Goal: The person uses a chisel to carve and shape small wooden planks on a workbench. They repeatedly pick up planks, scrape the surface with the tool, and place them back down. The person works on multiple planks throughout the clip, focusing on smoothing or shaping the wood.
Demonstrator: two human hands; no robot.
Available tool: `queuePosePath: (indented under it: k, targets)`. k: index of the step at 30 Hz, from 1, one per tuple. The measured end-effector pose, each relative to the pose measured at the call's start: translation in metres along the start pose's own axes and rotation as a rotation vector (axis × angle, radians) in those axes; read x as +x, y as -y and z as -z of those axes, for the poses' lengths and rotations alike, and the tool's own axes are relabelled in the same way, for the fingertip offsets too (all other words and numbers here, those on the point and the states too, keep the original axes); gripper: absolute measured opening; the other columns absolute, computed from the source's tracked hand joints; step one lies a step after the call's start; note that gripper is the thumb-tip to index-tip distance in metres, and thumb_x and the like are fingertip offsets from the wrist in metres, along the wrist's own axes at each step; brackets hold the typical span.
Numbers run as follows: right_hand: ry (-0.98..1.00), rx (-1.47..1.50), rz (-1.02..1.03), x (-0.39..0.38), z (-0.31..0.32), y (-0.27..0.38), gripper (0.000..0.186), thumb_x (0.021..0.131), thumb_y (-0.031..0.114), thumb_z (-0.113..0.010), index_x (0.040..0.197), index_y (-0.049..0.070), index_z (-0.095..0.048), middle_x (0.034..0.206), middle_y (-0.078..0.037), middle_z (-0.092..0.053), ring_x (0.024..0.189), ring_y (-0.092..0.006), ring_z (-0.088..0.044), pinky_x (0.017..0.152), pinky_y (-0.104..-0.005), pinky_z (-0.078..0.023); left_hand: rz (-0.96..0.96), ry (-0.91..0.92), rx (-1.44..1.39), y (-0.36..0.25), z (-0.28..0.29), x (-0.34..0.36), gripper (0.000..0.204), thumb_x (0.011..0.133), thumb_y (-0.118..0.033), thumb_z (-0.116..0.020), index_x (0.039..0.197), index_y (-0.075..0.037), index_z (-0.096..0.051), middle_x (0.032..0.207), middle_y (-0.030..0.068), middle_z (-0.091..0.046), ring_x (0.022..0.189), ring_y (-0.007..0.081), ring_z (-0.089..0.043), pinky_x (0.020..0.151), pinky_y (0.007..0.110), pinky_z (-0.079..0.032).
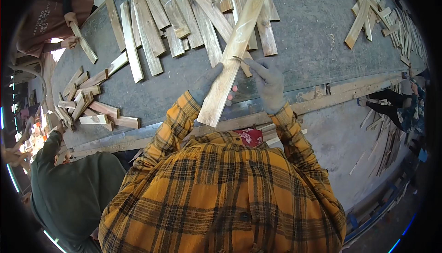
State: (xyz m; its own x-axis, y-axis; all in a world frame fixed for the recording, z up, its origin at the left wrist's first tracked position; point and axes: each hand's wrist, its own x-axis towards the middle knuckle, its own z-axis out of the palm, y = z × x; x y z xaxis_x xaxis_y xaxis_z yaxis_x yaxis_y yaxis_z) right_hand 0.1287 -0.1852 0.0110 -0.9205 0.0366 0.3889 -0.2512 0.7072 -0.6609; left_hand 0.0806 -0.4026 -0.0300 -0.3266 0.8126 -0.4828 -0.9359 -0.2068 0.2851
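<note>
A long pale wooden board point(230, 71) with a chalk mark on its face slants across the middle, over the near edge of the table. My left hand point(206, 85), in a grey glove, grips it from the left; bare fingertips show past its right edge. My right hand point(269, 83), gloved too, pinches a thin, dark, pencil-like tool point(238, 58). The tool's tip is at the board's face; whether it touches I cannot tell. Beyond the held board, several brown and pale boards point(172, 11) lie side by side, some chalk-marked.
The grey tabletop point(306, 36) carries a heap of short wood pieces point(94, 101) at left and another pile point(368, 16) at far right. A person in brown point(55, 13) holds a board across the table. Another in dark green point(76, 188) is at my left.
</note>
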Motion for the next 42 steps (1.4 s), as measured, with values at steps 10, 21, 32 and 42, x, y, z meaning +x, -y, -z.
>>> queuePosePath:
  k: [10, 21, 32, 42]
  targets:
    - [0.067, -0.318, -0.038, -0.018, -0.014, 0.011, 0.040, 0.077, 0.004, -0.061, 0.112, 0.023, -0.066, 0.085, -0.004, -0.058, 0.072, -0.0249, -0.061, 0.059, -0.0365, -0.049, 0.185, 0.335, -0.232, 0.004, 0.081, 0.020, 0.065, 0.093, -0.059, -0.039, 0.139, -0.014, -0.038, 0.116, 0.0249, -0.056, 0.096, 0.0379, -0.063, 0.066, 0.048, -0.059]
    - [0.154, -0.376, -0.043, -0.013, -0.011, 0.025, 0.042, 0.078, -0.001, -0.058, 0.114, 0.019, -0.065, 0.083, -0.006, -0.060, 0.069, -0.0232, -0.061, 0.058, -0.0342, -0.049, 0.181, -0.040, -0.082, -0.004, 0.064, 0.006, 0.059, 0.095, -0.055, -0.040, 0.141, -0.018, -0.036, 0.107, 0.0227, -0.059, 0.077, 0.0362, -0.067, 0.054, 0.039, -0.058]
    - [-0.004, -0.033, -0.732, -0.111, 0.147, 0.018, 0.013, 0.085, 0.005, -0.061, 0.094, 0.005, -0.069, 0.076, -0.008, -0.062, 0.063, -0.0166, -0.059, 0.057, -0.0291, -0.047, 0.060, -0.127, 0.772, 0.014, -0.024, 0.021, 0.061, 0.088, -0.040, -0.059, 0.131, 0.000, -0.043, 0.093, 0.0154, -0.065, 0.076, 0.0248, -0.067, 0.067, 0.031, -0.054]
    - [0.424, -0.702, -0.636, -0.160, 0.101, 0.004, 0.020, 0.086, 0.026, -0.053, 0.081, 0.013, -0.067, 0.081, -0.011, -0.062, 0.081, -0.0322, -0.062, 0.069, -0.0446, -0.048, -0.111, -0.264, 1.906, 0.039, -0.015, 0.024, 0.080, 0.067, -0.042, -0.075, 0.128, -0.002, -0.044, 0.097, 0.0251, -0.065, 0.091, 0.0404, -0.064, 0.080, 0.043, -0.051]
